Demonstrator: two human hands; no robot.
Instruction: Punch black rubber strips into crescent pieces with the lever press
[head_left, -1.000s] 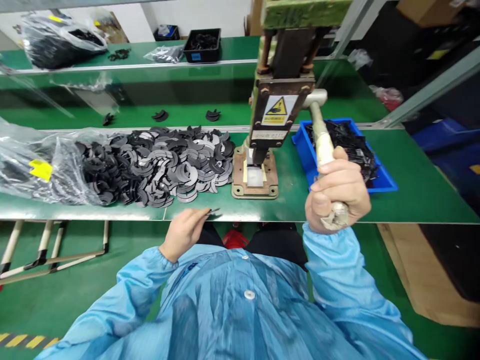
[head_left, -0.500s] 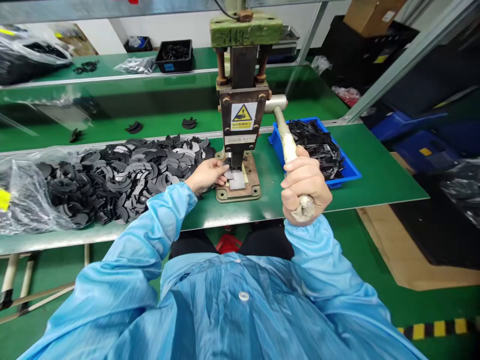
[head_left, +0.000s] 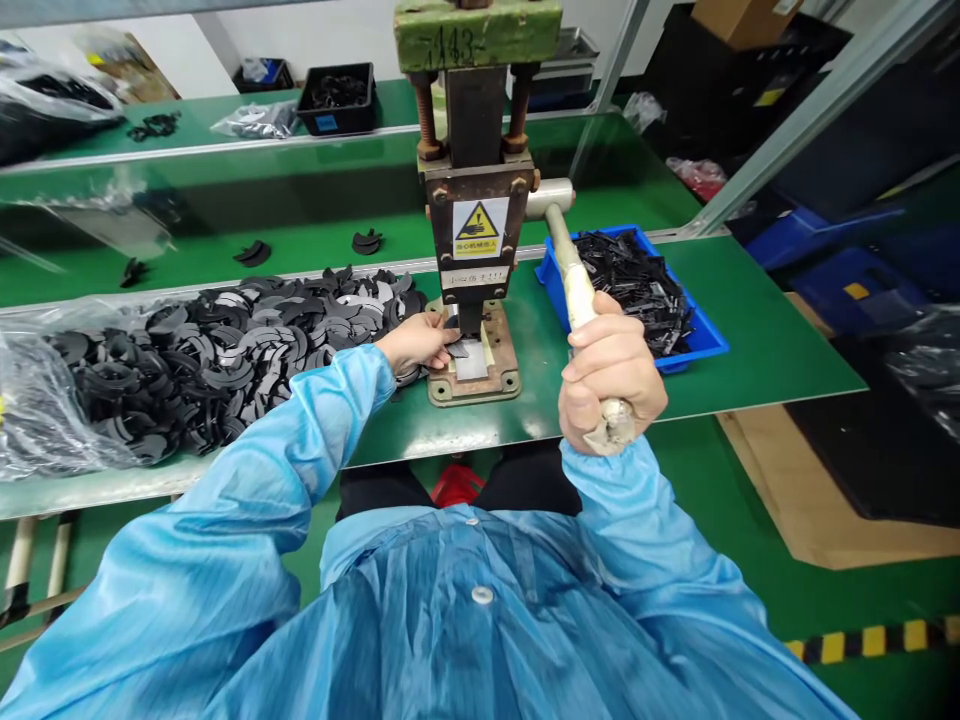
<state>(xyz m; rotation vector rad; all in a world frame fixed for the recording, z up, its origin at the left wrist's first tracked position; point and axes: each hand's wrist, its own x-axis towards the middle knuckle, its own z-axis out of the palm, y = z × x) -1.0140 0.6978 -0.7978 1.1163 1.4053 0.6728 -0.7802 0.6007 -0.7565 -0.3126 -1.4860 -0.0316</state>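
Observation:
A hand press [head_left: 480, 225] with a yellow warning label stands at the middle of the green table. My right hand [head_left: 611, 380] is wrapped round its lever [head_left: 571, 275], near the lever's lower end. At the left side of the press base [head_left: 495, 385], my left hand [head_left: 420, 342] pinches a dark curved piece [head_left: 456, 349] under the ram. A pale plate [head_left: 472, 362] lies on the base just beside the piece. Left of my left hand spreads a large pile of curved black pieces [head_left: 255, 350].
A blue bin [head_left: 705, 345] of thin black parts stands right of the press. A clear plastic bag [head_left: 45, 410] lies at the left. Behind are a black bin [head_left: 337, 118] and a few loose pieces [head_left: 253, 253].
The camera view has shifted slightly, so the press appears a little further left. Both hands keep their holds, and the lever looks nearly unchanged.

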